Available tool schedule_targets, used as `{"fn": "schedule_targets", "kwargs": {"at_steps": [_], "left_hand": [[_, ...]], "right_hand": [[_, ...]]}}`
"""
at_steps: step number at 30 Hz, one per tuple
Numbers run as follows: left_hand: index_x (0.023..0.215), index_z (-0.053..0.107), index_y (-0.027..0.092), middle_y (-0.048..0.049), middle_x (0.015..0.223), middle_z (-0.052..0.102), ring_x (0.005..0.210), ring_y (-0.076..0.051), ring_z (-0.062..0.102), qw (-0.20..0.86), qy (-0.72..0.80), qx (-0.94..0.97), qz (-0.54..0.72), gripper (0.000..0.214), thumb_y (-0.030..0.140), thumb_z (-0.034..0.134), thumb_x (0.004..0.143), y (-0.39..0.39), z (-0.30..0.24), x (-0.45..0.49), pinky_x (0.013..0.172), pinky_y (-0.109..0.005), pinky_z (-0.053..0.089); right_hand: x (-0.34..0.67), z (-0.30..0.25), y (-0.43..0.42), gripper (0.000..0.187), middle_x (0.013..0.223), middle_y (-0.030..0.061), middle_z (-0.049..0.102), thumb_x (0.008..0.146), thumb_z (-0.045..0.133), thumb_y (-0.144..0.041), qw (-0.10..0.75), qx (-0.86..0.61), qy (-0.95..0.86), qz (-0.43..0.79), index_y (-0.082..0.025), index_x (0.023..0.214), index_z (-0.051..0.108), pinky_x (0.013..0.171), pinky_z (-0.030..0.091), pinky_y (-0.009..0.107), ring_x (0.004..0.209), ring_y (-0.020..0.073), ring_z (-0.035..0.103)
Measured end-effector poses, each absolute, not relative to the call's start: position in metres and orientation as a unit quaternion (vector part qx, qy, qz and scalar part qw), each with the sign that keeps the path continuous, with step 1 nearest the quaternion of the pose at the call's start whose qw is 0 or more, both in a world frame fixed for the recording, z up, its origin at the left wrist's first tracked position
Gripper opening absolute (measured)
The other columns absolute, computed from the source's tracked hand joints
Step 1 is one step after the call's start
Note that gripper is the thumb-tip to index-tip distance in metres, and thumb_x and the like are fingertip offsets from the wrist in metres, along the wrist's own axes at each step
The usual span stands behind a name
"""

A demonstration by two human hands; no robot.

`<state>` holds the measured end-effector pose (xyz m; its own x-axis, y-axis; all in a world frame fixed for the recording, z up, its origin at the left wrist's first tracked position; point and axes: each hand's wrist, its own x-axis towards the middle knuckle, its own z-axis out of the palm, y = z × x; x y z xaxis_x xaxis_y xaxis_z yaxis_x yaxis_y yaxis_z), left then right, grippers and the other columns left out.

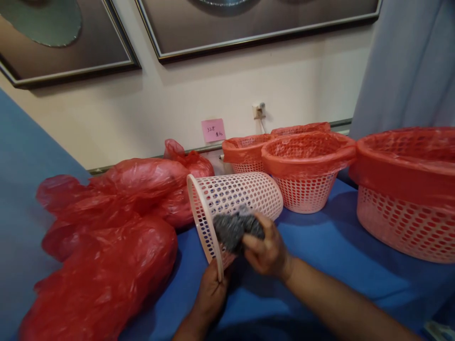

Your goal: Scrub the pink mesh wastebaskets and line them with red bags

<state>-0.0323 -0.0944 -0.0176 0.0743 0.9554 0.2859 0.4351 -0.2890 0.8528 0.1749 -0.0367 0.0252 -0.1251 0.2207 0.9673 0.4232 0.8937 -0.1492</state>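
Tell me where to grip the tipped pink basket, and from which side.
Probably best by the rim, coming from the near left: the basket lies on its side, mouth facing left, so that thin edge should suit a pinch. The left hand holds it there, low down.

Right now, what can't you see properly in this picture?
All in the head view:
Grey wad: too blurred to tell its material.
Left hand: some fingers hidden at the tipped basket.
Rightmost basket: cut off by the right edge.
Pink note: writing too small.
Red bags: insides hidden by crumpled plastic.
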Motion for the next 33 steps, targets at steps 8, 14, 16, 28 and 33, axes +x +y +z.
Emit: {"fn": "schedule_targets", "kwargs": {"at_steps": [8,14,16,28,33], "left_hand": [[0.128,0.066,0.024,-0.0091,0.130,0.067,0.130,-0.026,0.055,0.241,0.526,0.715,0.391,0.038,0.038,0.047,0.098,-0.088,-0.010,-0.020,0.114,-0.046,0.040],[0.119,0.070,0.020,-0.0106,0.117,0.072,0.108,-0.030,0.066,0.252,0.536,0.716,0.371,0.036,0.032,0.063,0.086,-0.095,0.017,-0.012,0.097,-0.042,0.054],[0.117,0.071,0.020,-0.0075,0.111,0.074,0.101,-0.029,0.068,0.285,0.533,0.699,0.382,0.040,0.036,0.069,0.081,-0.099,0.036,-0.011,0.091,-0.038,0.057],[0.127,0.067,0.017,-0.0119,0.132,0.067,0.127,-0.030,0.059,0.362,0.538,0.618,0.444,0.051,0.048,0.062,0.088,-0.101,0.016,-0.010,0.115,-0.046,0.040],[0.132,0.065,0.022,-0.0106,0.138,0.063,0.130,-0.029,0.055,0.263,0.524,0.707,0.396,0.045,0.042,0.055,0.093,-0.094,-0.009,-0.012,0.116,-0.047,0.039]], "right_hand": [[0.200,0.018,0.012,0.040,0.140,0.0143,0.043,0.085,0.055,-0.020,0.642,-0.457,-0.613,0.055,-0.022,0.125,0.058,0.111,0.041,0.057,0.134,0.0312,0.046],[0.173,0.037,-0.055,0.053,0.152,0.0131,0.028,0.079,0.058,-0.018,0.609,-0.175,-0.773,-0.009,-0.026,0.131,0.054,0.101,0.052,0.050,0.133,0.0313,0.047],[0.170,0.036,-0.061,0.052,0.151,0.0119,0.029,0.077,0.057,-0.019,0.602,-0.120,-0.789,-0.026,-0.027,0.129,0.055,0.097,0.054,0.046,0.129,0.0286,0.049],[0.203,0.002,0.024,0.035,0.122,0.0115,0.054,0.084,0.055,-0.023,0.674,-0.476,-0.555,0.103,-0.021,0.118,0.060,0.106,0.045,0.054,0.119,0.0280,0.055],[0.188,-0.003,-0.005,0.039,0.130,0.0128,0.050,0.084,0.054,-0.019,0.660,-0.412,-0.620,0.099,-0.022,0.123,0.056,0.107,0.046,0.053,0.126,0.0284,0.052]]}}
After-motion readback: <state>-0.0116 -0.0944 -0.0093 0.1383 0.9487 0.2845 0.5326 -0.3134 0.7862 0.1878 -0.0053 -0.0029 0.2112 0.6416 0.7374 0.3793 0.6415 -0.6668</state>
